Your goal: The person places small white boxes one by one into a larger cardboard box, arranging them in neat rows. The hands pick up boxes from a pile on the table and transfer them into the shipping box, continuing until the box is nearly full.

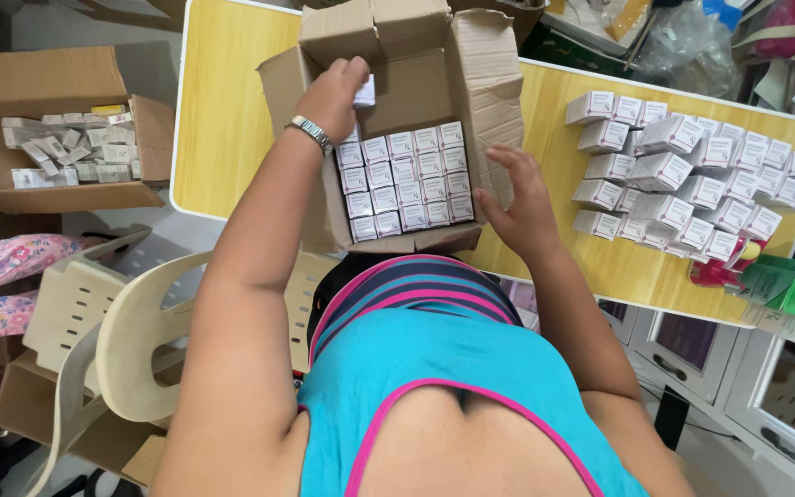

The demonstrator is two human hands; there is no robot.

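An open cardboard carton stands at the near edge of a yellow table, with several small white boxes packed in neat rows inside. My left hand is over the carton's far left corner, shut on one small white box. A metal watch sits on that wrist. My right hand hovers with spread fingers beside the carton's near right corner, holding nothing.
A heap of small white boxes lies on the table's right side, with green packets by its edge. A second carton of loose boxes stands at the left. Beige plastic chairs crowd the lower left.
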